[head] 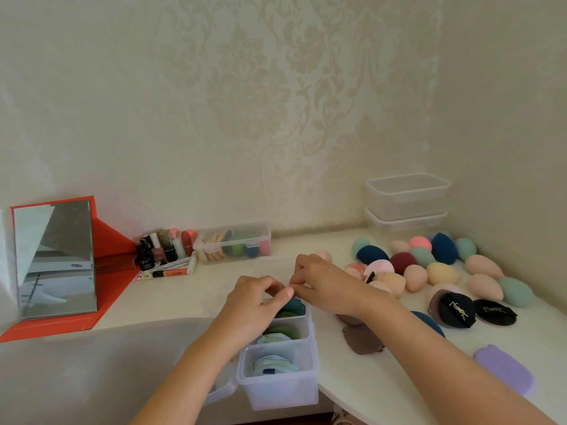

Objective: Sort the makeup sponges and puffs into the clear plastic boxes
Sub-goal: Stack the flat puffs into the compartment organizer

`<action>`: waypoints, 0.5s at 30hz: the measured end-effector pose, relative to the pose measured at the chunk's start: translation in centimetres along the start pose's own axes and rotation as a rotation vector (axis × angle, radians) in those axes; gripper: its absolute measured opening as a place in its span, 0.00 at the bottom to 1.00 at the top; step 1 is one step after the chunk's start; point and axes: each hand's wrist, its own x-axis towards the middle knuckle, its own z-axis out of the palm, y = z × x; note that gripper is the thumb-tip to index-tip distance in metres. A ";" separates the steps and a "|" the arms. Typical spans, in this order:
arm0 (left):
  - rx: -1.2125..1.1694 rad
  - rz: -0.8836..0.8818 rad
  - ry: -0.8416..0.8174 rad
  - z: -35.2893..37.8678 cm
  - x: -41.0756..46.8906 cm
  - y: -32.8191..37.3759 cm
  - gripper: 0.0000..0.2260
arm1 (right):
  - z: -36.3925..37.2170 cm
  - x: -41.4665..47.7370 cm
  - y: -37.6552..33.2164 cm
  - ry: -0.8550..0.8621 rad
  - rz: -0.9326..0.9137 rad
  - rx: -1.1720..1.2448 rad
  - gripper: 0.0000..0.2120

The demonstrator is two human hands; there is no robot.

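Both hands are held together over the far end of a clear divided box (280,375) that stands at the near edge of the bench (190,299). The left hand (256,297) is curled with thumb and fingers pinched; the right hand (319,280) is likewise pinched, its fingertips meeting those of the left. Something small appears to be gripped between them, but what it is cannot be told.

The divided box is partly filled: pale blue puffs (274,363) are stacked in the near compartment, green puffs (282,331) in the middle one, and dark teal puffs (293,305) in the far one, just under the hands. A lidded box (234,242) by the back edge of the bench is already packed with sponges and puffs.

Much is judged to be left. A large cluster of egg-shaped sponges (429,262) lies loose toward the right back corner, with black puffs (474,309), brown puffs (362,338) and a lilac puff (504,368) nearer the right edge. Two empty boxes (406,197) are stacked in that corner, not yet used. The sorting is reckoned to be under halfway.
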 end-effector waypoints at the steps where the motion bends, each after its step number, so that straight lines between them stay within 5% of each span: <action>1: 0.002 0.006 0.006 0.2 0.1 -0.1 0.19 | -0.1 -0.1 0.1 0.013 -0.006 0.017 0.14; 11: -0.223 0.063 0.006 -0.7 -0.4 0.6 0.03 | -2.1 -1.3 -0.5 0.160 -0.099 0.199 0.04; 15: -0.210 0.052 -0.032 -1.2 -0.2 0.6 0.03 | -2.2 -1.9 -1.6 0.082 -0.121 0.147 0.04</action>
